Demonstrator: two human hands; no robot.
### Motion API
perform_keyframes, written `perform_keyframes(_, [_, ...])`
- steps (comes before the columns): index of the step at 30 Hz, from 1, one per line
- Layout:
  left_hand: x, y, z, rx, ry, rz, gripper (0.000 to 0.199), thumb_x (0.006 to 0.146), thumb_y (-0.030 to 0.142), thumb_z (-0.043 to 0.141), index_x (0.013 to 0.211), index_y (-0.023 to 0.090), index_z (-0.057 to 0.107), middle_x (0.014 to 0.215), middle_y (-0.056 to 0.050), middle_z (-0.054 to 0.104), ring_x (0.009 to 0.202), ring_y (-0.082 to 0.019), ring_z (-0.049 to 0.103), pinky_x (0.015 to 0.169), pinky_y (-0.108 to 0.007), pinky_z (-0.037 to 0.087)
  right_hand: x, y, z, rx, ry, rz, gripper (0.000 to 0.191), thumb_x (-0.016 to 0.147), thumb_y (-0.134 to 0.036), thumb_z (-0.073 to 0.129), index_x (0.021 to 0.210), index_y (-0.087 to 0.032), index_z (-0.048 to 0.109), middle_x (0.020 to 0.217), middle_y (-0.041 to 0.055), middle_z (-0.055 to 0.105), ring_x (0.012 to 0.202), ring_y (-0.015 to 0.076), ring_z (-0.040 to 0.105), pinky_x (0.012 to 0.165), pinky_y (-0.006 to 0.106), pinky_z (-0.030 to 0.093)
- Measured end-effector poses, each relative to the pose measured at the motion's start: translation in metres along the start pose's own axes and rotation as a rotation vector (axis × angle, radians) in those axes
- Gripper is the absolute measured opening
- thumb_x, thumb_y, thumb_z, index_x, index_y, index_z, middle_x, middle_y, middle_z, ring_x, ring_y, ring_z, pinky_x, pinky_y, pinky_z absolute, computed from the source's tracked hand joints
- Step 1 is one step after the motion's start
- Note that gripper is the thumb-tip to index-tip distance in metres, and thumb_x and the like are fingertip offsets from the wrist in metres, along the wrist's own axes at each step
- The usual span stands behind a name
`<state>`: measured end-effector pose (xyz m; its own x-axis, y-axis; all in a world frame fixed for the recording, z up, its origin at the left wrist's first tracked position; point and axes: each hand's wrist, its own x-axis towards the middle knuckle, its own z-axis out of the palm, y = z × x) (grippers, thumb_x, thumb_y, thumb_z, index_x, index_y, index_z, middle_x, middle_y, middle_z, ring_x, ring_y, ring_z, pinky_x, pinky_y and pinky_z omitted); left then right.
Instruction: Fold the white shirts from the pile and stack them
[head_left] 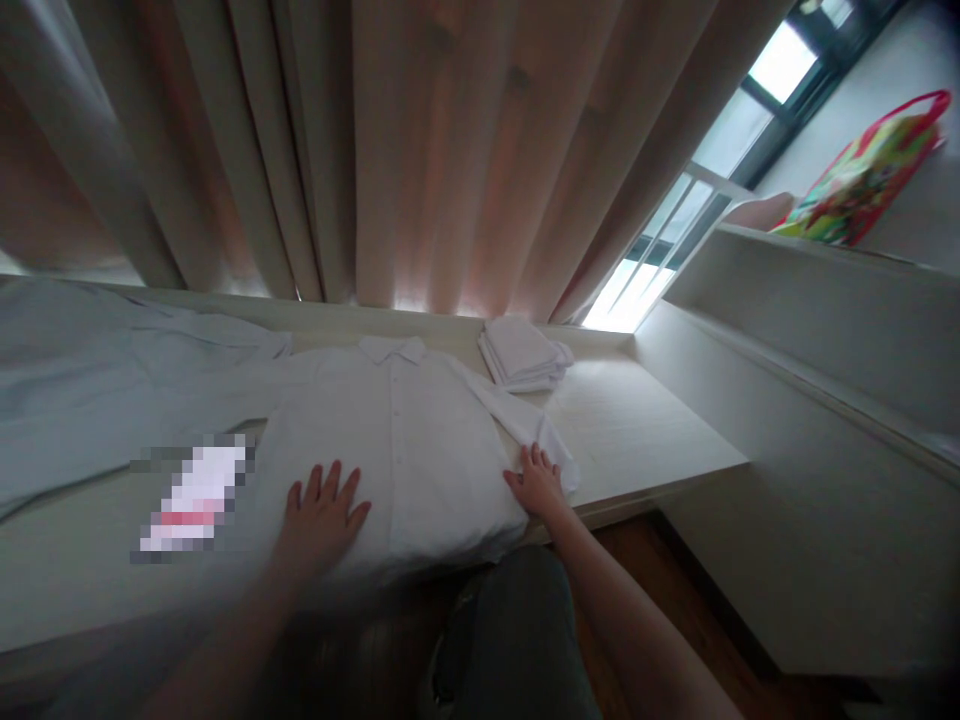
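Note:
A white button-up shirt lies spread front side up, its collar toward the curtain and its lower hem at the near edge of the white surface. My left hand rests on the shirt's left front with the fingers spread. On the other side, my right hand lies at the sleeve close to the shirt's side, fingers apart. Neither hand grips anything. Beyond the right sleeve sits a stack of folded white cloth.
More white clothing is spread at the left. A pixelated patch covers an item beside the shirt. Curtains hang behind. At the right stands a white panel, with a colourful bag on the ledge above.

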<state>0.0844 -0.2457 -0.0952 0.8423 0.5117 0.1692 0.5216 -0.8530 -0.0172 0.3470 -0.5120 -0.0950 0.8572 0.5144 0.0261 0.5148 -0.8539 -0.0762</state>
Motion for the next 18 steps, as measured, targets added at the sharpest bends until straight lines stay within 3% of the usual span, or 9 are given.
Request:
perform_keyframes(6, [0.000, 0.002, -0.006, 0.026, -0.033, -0.005, 0.059, 0.083, 0.049, 0.030, 0.133, 0.018, 0.035, 0.141, -0.013, 0.027, 0.131, -0.033, 0.013, 0.102, -0.052, 0.005, 0.001, 0.009, 0.001, 0.275, 0.081, -0.062, 0.037, 0.085, -0.021, 0.037, 0.117, -0.010, 0.051, 0.133, 0.0163, 0.039, 0.120, 0.0207, 0.037, 0.097, 0.032, 0.027])
perform_keyframes(9, [0.000, 0.003, -0.008, 0.017, -0.049, -0.011, 0.059, 0.083, 0.048, 0.030, 0.133, 0.018, 0.034, 0.142, -0.013, 0.026, 0.131, -0.033, 0.013, 0.102, -0.052, 0.005, 0.008, 0.020, -0.013, 0.380, 0.126, -0.038, 0.031, 0.084, -0.020, 0.036, 0.106, -0.014, 0.058, 0.121, 0.0135, 0.052, 0.108, 0.0187, 0.050, 0.091, 0.030, 0.034])
perform_keyframes(14, [-0.002, -0.001, -0.003, 0.021, -0.040, 0.007, 0.059, 0.083, 0.049, 0.029, 0.134, 0.020, 0.033, 0.143, -0.011, 0.024, 0.131, -0.032, 0.012, 0.102, -0.052, 0.006, 0.028, 0.046, -0.058, 0.515, 0.267, 0.068, 0.043, 0.088, -0.034, 0.025, 0.113, -0.014, 0.054, 0.094, 0.0089, 0.064, 0.084, 0.0169, 0.058, 0.074, 0.029, 0.044])
perform_keyframes(18, [-0.006, -0.004, -0.004, 0.023, -0.049, 0.015, 0.058, 0.083, 0.048, 0.031, 0.133, 0.020, 0.034, 0.143, -0.011, 0.024, 0.132, -0.032, 0.011, 0.102, -0.052, 0.005, 0.046, 0.072, -0.111, 1.001, 0.481, 0.232, 0.048, 0.079, -0.043, 0.039, 0.111, -0.011, 0.055, 0.075, 0.0042, 0.063, 0.068, 0.0157, 0.058, 0.060, 0.027, 0.045])
